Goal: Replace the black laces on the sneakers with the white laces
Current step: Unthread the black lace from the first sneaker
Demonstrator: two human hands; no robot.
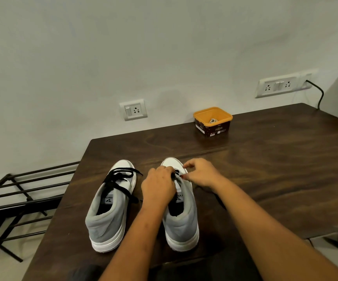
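Two grey and white sneakers stand side by side on the dark wooden table (265, 159), heels toward me. The left sneaker (111, 207) still carries its black lace (121, 179), loosely crossed. My left hand (158, 185) rests over the front of the right sneaker (182, 220), fingers curled at its black lace (175, 173) near the toe. My right hand (201, 172) pinches that lace from the right side. A loose black lace end trails on the table under my right forearm. White laces (212, 120) lie in the orange tub.
An orange-rimmed brown tub (212, 122) stands at the table's far edge by the wall. A black metal rack (22, 199) stands left of the table. Wall sockets sit behind, with a black cable at the far right.
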